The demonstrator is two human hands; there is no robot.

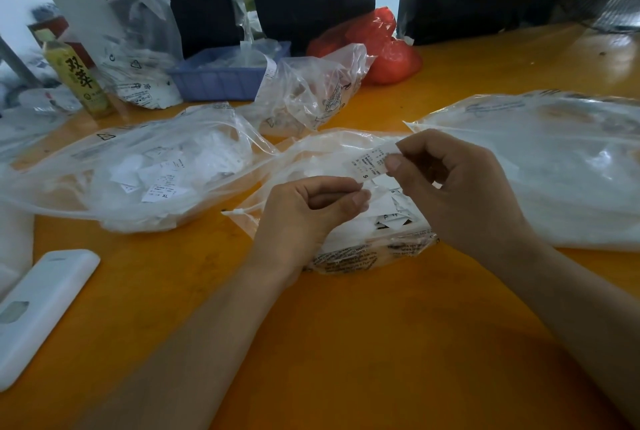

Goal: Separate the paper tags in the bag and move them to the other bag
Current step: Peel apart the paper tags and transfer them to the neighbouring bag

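Forearms low over orange table (pixel 346 343); left hand (pixel 304 214) and right hand (pixel 460 187) pinch S-size paper tag (pixel 370 166) above source bag (pixel 363 246). Peel slowly, thumbs close.

Head camera looks down, close over table (pixel 346 343).

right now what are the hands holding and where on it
Both hold one small paper tag: the right hand pinches its upper end, the left hand pinches its lower end, above the open bag.
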